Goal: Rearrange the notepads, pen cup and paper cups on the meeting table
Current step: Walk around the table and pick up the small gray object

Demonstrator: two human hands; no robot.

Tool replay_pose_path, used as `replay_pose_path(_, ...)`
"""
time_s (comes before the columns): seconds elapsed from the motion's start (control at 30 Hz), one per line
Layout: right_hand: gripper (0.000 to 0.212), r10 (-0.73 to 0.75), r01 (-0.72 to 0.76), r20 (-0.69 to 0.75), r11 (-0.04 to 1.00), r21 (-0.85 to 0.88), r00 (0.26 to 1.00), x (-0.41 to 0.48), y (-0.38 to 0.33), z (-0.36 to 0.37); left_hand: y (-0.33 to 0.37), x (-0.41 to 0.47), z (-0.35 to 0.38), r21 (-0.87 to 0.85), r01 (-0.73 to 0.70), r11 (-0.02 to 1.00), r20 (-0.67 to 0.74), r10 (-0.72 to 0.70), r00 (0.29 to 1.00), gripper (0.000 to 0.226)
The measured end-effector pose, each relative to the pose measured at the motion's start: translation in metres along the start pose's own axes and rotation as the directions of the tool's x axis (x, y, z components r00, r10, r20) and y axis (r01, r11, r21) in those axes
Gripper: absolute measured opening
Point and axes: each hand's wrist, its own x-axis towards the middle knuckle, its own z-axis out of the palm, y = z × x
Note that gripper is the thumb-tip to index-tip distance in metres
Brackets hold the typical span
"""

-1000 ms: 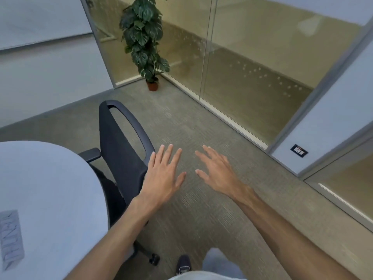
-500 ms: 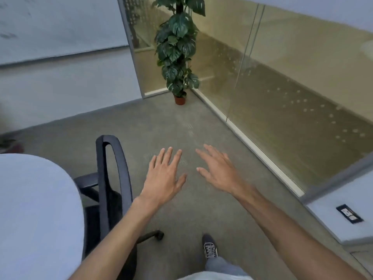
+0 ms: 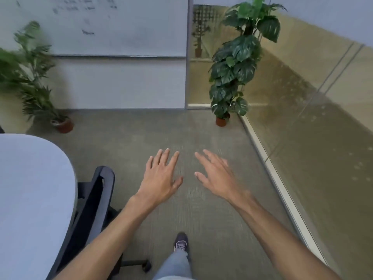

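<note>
The whole view swings across the room. The grey-green carpet floor point(image 3: 125, 142) fills the middle. The tinted glass wall point(image 3: 323, 110), which spanned most of the picture a second ago, now runs down the right side only. A white wall board with faint writing point(image 3: 113, 25) has come into sight at the top left.

The pale grey, round-ended counter point(image 3: 30, 188) takes up more of the left edge than before, and the part that shows is bare. A flat patterned sheet lay at its near corner a second ago and is now out of frame. No notepads, pen cup or paper cups appear anywhere, so they are most likely further along the counter, off to the left.

The black mesh-backed office chair point(image 3: 94, 203) has slid from the centre to the lower left, tucked just beside the counter and seen nearly edge-on. The tall dark-leaved plant in a terracotta pot point(image 3: 236, 63) has moved to the right of centre, and a feathery palm in a brown pot point(image 3: 30, 77) is newly in view at the left.

The left hand point(image 3: 161, 176) and right hand point(image 3: 218, 176) keep the same pose over the floor, palms down, with the fingers spread, released and grasping nothing. A dark laced shoe point(image 3: 181, 242) is set forward below them.

By my reading, the person is walking round the counter's end. This is a transit step, with nothing carried and no rearranging under way.
</note>
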Motion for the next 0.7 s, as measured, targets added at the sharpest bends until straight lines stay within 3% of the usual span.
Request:
replay_pose_path(0.4,0.075,-0.149,0.153,0.108,0.988,-0.030,0.983,0.261,0.031,0.002,-0.112,0.193,0.008,-0.033,0.221,0.975,-0.005,-0.221,0.975,0.081)
replay_pose_path(0.7,0.073,-0.354,0.363,0.190,0.931,-0.018,0.916,0.435,-0.011,0.010,-0.217,0.274,-0.004,-0.052,0.428,0.902,-0.031,-0.430,0.902,0.079)
